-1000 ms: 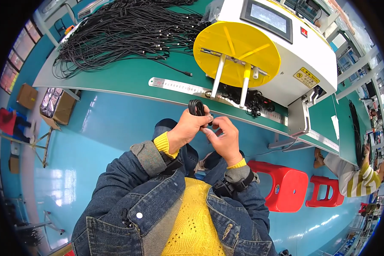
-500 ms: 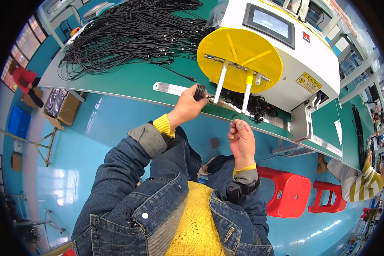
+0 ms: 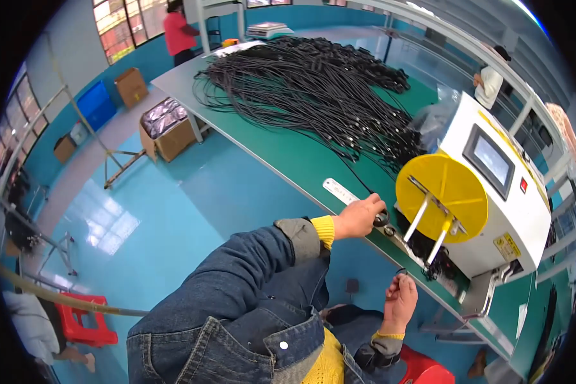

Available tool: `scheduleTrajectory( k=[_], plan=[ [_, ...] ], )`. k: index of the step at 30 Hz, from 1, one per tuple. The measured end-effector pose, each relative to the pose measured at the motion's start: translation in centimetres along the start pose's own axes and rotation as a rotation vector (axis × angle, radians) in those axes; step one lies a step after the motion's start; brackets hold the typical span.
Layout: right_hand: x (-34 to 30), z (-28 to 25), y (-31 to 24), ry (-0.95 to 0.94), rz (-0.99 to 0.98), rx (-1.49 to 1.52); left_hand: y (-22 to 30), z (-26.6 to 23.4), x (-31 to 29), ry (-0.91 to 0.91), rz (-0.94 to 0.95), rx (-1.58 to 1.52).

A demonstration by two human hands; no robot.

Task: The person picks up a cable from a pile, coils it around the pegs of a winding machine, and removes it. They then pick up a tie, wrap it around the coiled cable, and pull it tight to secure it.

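My left hand (image 3: 360,218) is closed around a coiled black cable (image 3: 381,219) above the table's front edge, beside the steel ruler (image 3: 340,191). Lower and to the right, my right hand (image 3: 400,304) pinches a short, thin black strip (image 3: 401,271) between thumb and fingertip; its exact kind is too small to make out. Just beyond both hands stands a white winding machine (image 3: 493,211) with a yellow disc (image 3: 429,182). Two rods stick out from the disc, one white (image 3: 416,218) and one partly yellow. No cable is wound on the rods.
A big heap of black cables (image 3: 307,89) covers the far left of the green table (image 3: 281,144). Small black strips (image 3: 432,265) lie under the disc. A metal bracket (image 3: 482,294) stands at the machine's front. Red stools (image 3: 83,320) and an open carton (image 3: 173,137) are on the floor.
The view has swung left, so the machine now appears farther right. My left hand still holds the coil, now over the table edge by the ruler. My right hand keeps its pinch.
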State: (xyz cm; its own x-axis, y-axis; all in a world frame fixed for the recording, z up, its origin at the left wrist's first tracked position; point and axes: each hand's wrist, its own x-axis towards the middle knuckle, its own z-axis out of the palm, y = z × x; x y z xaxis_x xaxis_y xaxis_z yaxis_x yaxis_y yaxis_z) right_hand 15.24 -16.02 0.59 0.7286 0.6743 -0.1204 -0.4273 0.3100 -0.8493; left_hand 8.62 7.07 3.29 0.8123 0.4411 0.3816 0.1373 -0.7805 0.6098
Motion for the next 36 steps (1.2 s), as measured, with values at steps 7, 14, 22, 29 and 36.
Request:
scheduleTrajectory(
  k=[7, 14, 22, 29, 36],
  plan=[
    [0.1, 0.8, 0.2, -0.033, -0.002, -0.047, -1.2, -0.2, 0.1, -0.038, -0.004, -0.053],
    [0.1, 1.6, -0.6, 0.01, 0.049, -0.106, -1.1, 0.0, 1.0, 0.073, -0.007, -0.302],
    [-0.4, 2.6, -0.3, -0.055, 0.036, -0.105, 4.5, -0.6, -4.1, -0.247, -0.317, -1.009],
    [-1.1, 3.1, -0.2, -0.121, 0.065, -0.195, 6.7, 0.3, -7.1, -0.335, -0.334, -1.157],
    [-2.7, 4.3, -0.3, -0.254, -0.084, -0.021, 5.4, 1.1, -7.4, -0.234, -0.419, -1.022]
  ],
)
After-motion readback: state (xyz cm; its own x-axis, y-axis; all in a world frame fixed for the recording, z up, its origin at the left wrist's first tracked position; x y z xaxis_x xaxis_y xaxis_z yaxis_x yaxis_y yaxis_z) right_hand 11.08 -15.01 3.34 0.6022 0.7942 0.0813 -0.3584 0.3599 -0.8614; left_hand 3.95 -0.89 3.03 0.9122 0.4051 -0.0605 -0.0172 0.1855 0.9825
